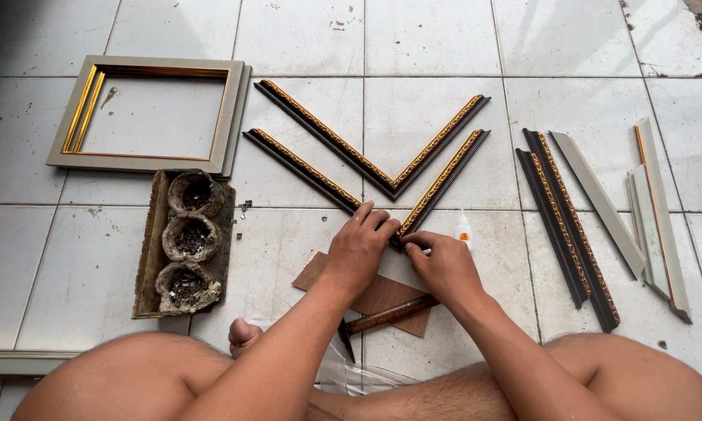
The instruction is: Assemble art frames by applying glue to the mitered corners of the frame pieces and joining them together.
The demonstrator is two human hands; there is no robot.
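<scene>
Pressing frame corner [397, 234], between left hand [358, 249], right hand [444, 265]

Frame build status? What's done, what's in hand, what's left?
Done: one silver-gold frame lies complete, and one dark-gold V corner looks joined. In hand: left hand and right hand press the second V corner at its mitre, glue bottle beside. Left: uncombined dark strips and silver strips, and the two Vs lie apart.
</scene>
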